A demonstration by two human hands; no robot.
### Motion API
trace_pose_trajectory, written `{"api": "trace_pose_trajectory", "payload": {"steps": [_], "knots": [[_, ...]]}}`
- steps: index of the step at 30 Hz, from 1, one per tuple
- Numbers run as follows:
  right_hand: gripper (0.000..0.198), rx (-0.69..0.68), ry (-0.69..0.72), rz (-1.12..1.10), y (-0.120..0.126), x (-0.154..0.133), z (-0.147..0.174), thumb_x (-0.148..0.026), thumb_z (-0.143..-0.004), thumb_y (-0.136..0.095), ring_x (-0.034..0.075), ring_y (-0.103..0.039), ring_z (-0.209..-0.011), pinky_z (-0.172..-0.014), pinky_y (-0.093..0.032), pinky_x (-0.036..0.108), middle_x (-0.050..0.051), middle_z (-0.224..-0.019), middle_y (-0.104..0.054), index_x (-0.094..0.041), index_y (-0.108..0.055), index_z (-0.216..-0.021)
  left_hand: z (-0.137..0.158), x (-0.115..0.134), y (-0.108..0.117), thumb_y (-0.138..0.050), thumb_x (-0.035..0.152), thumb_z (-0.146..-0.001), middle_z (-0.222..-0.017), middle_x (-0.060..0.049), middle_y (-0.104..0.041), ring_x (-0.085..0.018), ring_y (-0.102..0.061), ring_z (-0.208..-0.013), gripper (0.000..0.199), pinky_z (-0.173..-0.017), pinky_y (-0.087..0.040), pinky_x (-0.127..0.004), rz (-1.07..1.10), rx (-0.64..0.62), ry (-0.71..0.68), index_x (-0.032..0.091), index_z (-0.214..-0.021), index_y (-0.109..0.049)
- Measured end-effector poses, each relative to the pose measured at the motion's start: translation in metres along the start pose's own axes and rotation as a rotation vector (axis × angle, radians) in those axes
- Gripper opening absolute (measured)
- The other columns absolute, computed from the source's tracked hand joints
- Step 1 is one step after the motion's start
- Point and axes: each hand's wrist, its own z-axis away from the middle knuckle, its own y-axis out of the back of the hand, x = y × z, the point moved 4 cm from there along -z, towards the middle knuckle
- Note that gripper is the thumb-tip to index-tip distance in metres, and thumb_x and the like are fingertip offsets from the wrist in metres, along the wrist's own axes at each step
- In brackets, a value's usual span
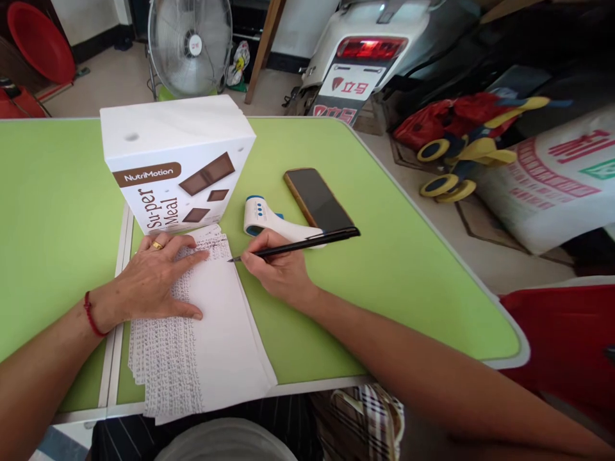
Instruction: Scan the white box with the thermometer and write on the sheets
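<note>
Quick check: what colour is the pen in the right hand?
The pen is black, best seen in head view.

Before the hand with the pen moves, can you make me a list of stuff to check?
1. Slim black pen held in right hand: ok.
2. Pen tip touching the stacked white paper sheets with handwriting: cannot tell; it's right by their edge.
3. Left hand resting on the sheets: ok.
4. Sheets lined up neatly: not ok, edges are staggered.
5. Sheets fully on the light-green tabletop: not ok, their near end sticks out.
</note>
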Motion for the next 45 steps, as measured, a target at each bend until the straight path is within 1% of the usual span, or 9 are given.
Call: {"api": "trace_pose_trajectory", "payload": {"steps": [3, 7, 11, 19, 25, 31, 37, 45], "knots": [[0.013, -0.018, 0.046, 0.031, 0.000, 0.000, -0.002, -0.023, -0.070, -0.058, 0.009, -0.035, -0.047, -0.044, -0.027, 0.025, -0.005, -0.052, -0.043, -0.022, -0.049, -0.060, 0.001, -0.002, 0.000, -0.063, 0.077, -0.073, -0.127, -0.018, -0.054, -0.038, -0.050, -0.111, 0.087, -0.097, -0.036, -0.057, 0.007, 0.028, -0.019, 0.018, -0.135, -0.053], [0.010, -0.082, 0.097, 0.043, -0.005, -0.001, -0.003, -0.022, -0.072, -0.058, 0.010, -0.039, -0.050, -0.047, -0.031, 0.026, -0.004, -0.055, -0.047, -0.022, -0.053, -0.064, 0.000, -0.003, 0.000, -0.065, 0.072, -0.075, -0.127, -0.019, -0.054, -0.038, -0.050, -0.113, 0.083, -0.097, -0.035, -0.057, 0.022, 0.039, -0.037, 0.016, -0.135, -0.053], [0.010, -0.111, 0.103, 0.063, -0.007, -0.001, -0.001, -0.023, -0.075, -0.059, 0.011, -0.041, -0.052, -0.048, -0.032, 0.026, -0.004, -0.057, -0.051, -0.022, -0.054, -0.066, -0.001, -0.003, 0.000, -0.066, 0.071, -0.074, -0.126, -0.019, -0.054, -0.038, -0.050, -0.111, 0.083, -0.096, -0.036, -0.057, 0.022, 0.024, -0.020, 0.016, -0.135, -0.053], [0.011, -0.161, 0.134, 0.090, -0.011, 0.000, -0.001, -0.021, -0.076, -0.058, 0.010, -0.041, -0.053, -0.049, -0.033, 0.025, -0.004, -0.058, -0.051, -0.022, -0.053, -0.066, 0.000, 0.001, 0.001, -0.064, 0.069, -0.077, -0.127, -0.017, -0.053, -0.036, -0.049, -0.105, 0.076, -0.091, -0.038, -0.055, -0.002, 0.015, -0.018, 0.020, -0.134, -0.055], [0.011, -0.164, 0.129, 0.098, -0.010, 0.000, -0.001, -0.019, -0.075, -0.057, 0.011, -0.042, -0.054, -0.050, -0.035, 0.025, -0.004, -0.058, -0.050, -0.022, -0.052, -0.066, -0.001, 0.001, 0.001, -0.063, 0.071, -0.077, -0.126, -0.017, -0.053, -0.036, -0.048, -0.106, 0.077, -0.093, -0.037, -0.056, 0.011, 0.017, -0.013, 0.020, -0.134, -0.056], [0.011, -0.170, 0.101, 0.090, -0.010, -0.001, -0.002, -0.020, -0.073, -0.057, 0.011, -0.041, -0.052, -0.049, -0.034, 0.025, -0.004, -0.056, -0.051, -0.022, -0.053, -0.064, -0.001, 0.000, 0.001, -0.065, 0.067, -0.077, -0.128, -0.017, -0.052, -0.037, -0.048, -0.108, 0.075, -0.095, -0.035, -0.057, 0.040, 0.005, -0.002, 0.020, -0.134, -0.056], [0.012, -0.116, 0.073, 0.095, -0.009, 0.000, -0.001, -0.023, -0.073, -0.055, 0.011, -0.039, -0.053, -0.049, -0.033, 0.026, -0.004, -0.056, -0.049, -0.022, -0.050, -0.062, 0.000, -0.001, 0.001, -0.063, 0.069, -0.078, -0.128, -0.018, -0.052, -0.038, -0.048, -0.109, 0.075, -0.094, -0.036, -0.057, 0.040, 0.003, -0.001, 0.021, -0.135, -0.055], [0.011, -0.165, 0.112, 0.094, -0.010, -0.003, -0.002, -0.021, -0.073, -0.054, 0.011, -0.039, -0.053, -0.050, -0.033, 0.026, -0.004, -0.057, -0.048, -0.022, -0.049, -0.063, -0.001, -0.001, 0.001, -0.066, 0.068, -0.076, -0.127, -0.019, -0.053, -0.039, -0.050, -0.109, 0.078, -0.092, -0.038, -0.059, 0.025, 0.016, -0.009, 0.018, -0.134, -0.055]]}}
